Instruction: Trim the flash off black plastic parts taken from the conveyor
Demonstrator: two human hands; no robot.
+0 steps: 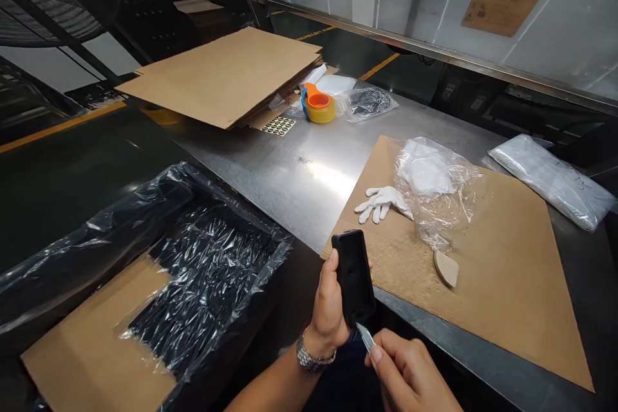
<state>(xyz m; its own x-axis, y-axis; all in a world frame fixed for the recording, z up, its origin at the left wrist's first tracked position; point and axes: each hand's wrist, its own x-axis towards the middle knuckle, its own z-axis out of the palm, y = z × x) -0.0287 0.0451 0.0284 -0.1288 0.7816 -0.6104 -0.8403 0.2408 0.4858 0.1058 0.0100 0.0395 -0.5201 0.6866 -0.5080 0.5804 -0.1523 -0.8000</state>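
My left hand, with a metal watch at its wrist, is wrapped around a black rectangular case, its shallow hollow side facing me. Between the thumb and fingers of my right hand is a knife blade; its handle is hidden in the palm. The blade's tip points at the lower edge of the case, and I cannot tell whether it touches. Beyond my hands, a white glove and a small tan pad lie on a flat cardboard sheet.
To the left, a plastic-lined bin holds wrapped black pieces and cardboard. Stacked cardboard sheets, a tape dispenser and a sticker sheet sit on the metal table. Clear bags and a plastic-wrapped bundle lie right.
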